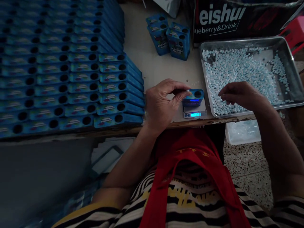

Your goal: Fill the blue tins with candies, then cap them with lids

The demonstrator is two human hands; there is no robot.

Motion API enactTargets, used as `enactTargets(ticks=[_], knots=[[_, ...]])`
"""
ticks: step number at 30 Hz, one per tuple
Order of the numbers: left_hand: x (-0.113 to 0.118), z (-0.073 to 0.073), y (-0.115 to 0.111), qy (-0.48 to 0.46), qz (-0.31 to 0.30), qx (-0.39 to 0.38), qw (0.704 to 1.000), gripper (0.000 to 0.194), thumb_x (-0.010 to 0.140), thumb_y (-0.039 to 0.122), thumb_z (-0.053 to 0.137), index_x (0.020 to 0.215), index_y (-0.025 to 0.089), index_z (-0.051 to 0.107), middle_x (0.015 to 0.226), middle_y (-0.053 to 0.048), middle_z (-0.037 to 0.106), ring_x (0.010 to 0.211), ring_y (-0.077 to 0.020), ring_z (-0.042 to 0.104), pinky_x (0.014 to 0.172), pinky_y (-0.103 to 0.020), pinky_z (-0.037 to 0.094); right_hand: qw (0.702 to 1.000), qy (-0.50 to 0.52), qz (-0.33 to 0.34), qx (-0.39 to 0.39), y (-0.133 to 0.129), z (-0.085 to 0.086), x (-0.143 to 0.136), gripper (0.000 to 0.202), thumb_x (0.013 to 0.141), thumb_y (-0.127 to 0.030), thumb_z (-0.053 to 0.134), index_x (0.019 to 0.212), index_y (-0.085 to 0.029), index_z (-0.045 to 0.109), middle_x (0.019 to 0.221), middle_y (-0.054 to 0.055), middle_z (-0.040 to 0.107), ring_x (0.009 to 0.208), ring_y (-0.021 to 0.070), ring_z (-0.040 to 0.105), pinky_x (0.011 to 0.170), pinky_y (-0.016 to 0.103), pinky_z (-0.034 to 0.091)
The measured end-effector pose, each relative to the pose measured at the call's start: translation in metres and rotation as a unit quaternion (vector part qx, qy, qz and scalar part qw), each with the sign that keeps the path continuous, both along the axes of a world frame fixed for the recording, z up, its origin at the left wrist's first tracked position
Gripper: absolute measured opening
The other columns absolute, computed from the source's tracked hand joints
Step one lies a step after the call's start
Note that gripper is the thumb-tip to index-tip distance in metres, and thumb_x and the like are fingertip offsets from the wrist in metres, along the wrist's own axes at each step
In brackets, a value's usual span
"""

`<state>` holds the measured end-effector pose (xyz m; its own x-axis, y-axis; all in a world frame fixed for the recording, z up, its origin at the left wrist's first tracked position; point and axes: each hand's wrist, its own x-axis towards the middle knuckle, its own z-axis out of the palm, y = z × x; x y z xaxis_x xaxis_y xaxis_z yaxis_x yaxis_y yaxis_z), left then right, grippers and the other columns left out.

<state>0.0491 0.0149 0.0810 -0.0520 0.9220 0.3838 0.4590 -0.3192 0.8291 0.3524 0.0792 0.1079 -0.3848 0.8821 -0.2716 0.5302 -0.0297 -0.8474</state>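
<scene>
The left hand point(163, 98) has its thumb and forefinger drawn nearly together at the top left corner of a small blue box point(192, 103); whether they pinch its edge or a pellet, I cannot tell. The right hand point(242, 95) is palm down over the near part of a metal tray point(295, 84), fingers loosely curled and close together; whether anything is held in them is hidden.

The small blue box stands upright on a little scale point(187, 115), its top with a dark round opening facing up. The scale's display glows blue, but its reading is too blurred to make out. The tray, just right of the scale, holds a spread of white and pale blue pellets point(239, 69), with bare metal showing along its right side.

Beyond the left hand, four more blue boxes point(179, 44) stand in a cluster on the table point(156, 71). To the left, rows of similar boxes point(109, 77) lie packed closely together. A black carton point(220, 19) with white lettering stands behind the tray. Nearest the camera are a red apron point(161, 190) and a striped shirt point(133, 205).
</scene>
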Motion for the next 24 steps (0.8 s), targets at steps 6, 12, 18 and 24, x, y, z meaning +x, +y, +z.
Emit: enactTargets(ticks=[6, 12, 18, 24], knots=[[-0.006, 0.0, 0.001, -0.008, 0.002, 0.007, 1.0, 0.008, 0.093, 0.025, 0.089, 0.097, 0.027, 0.082, 0.096, 0.0, 0.079, 0.098, -0.0205, 0.077, 0.092, -0.035, 0.066, 1.0, 0.003, -0.012, -0.009, 0.003, 0.001, -0.004, 0.016, 0.083, -0.029, 0.097, 0.091, -0.022, 0.085, 0.067, 0.001, 0.07, 0.065, 0.0146, 0.066, 0.061, 0.031, 0.052], [-0.006, 0.001, 0.003, -0.02, -0.004, -0.006, 1.0, 0.008, 0.094, 0.026, 0.087, 0.1, 0.027, 0.083, 0.098, 0.0, 0.079, 0.098, -0.0199, 0.077, 0.095, -0.034, 0.066, 1.0, -0.001, -0.001, -0.026, 0.007, 0.001, -0.008, 0.019, 0.085, -0.038, 0.096, 0.091, -0.024, 0.084, 0.068, 0.002, 0.071, 0.063, 0.0159, 0.065, 0.06, 0.034, 0.054], [-0.006, 0.0, 0.003, 0.003, -0.007, 0.004, 1.0, 0.008, 0.096, 0.028, 0.085, 0.102, 0.024, 0.083, 0.1, -0.001, 0.08, 0.096, -0.0191, 0.076, 0.095, -0.033, 0.064, 1.0, -0.011, -0.002, -0.004, 0.005, 0.012, -0.017, 0.021, 0.084, -0.038, 0.096, 0.09, -0.022, 0.083, 0.068, 0.002, 0.07, 0.063, 0.0154, 0.064, 0.061, 0.033, 0.051], [0.007, 0.006, 0.009, 0.047, -0.062, -0.002, 0.997, 0.008, 0.097, 0.023, 0.08, 0.105, 0.024, 0.083, 0.105, -0.003, 0.081, 0.102, -0.0214, 0.076, 0.099, -0.035, 0.062, 0.98, -0.113, 0.096, 0.131, 0.0, 0.046, -0.056, 0.006, 0.092, -0.024, 0.081, 0.096, -0.022, 0.084, 0.074, 0.001, 0.073, 0.073, 0.0184, 0.069, 0.071, 0.032, 0.051]])
